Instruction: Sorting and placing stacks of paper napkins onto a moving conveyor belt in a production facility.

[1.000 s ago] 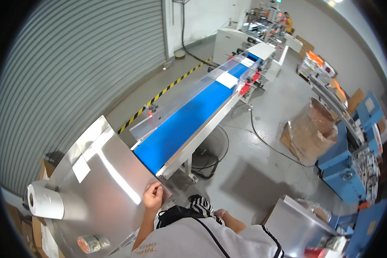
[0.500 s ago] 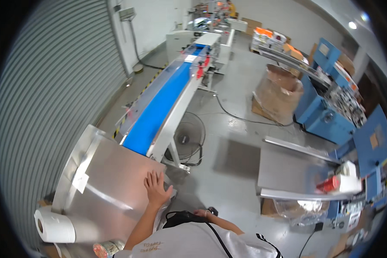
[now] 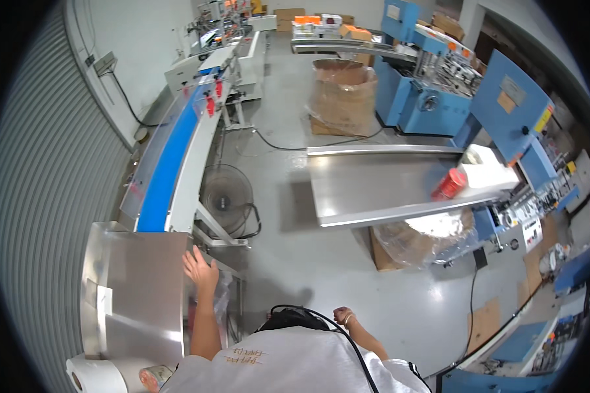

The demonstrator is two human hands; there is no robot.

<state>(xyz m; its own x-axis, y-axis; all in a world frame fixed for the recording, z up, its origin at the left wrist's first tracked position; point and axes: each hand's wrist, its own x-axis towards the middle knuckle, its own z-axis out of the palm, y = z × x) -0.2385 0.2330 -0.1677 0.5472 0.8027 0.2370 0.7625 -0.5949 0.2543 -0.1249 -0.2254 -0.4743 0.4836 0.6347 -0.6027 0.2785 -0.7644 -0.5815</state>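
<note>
My left hand [image 3: 201, 270] is open with its fingers spread, at the right edge of a bare metal table [image 3: 147, 275]. Whether the fingertips rest on that edge or hover just beside it, I cannot tell. Nothing is held in it. Low in front of my body, over the floor, my right hand [image 3: 342, 316] hangs with a band on the wrist. Its fingers look loosely curled and no object shows in them. A paper roll [image 3: 98, 376] and a patterned round container [image 3: 155, 377] stand at the table's near end.
A blue conveyor belt [image 3: 170, 157] runs away from the table beside a floor fan [image 3: 224, 200]. To the right, a metal tray table [image 3: 380, 183] carries a red can [image 3: 449, 185]. Behind it are a lined carton [image 3: 343, 98] and a blue machine [image 3: 432, 108]. Cables cross the floor.
The view has swung to the right, bringing more of the blue machines in. My left hand has shifted from lying on the metal table to its right edge.
</note>
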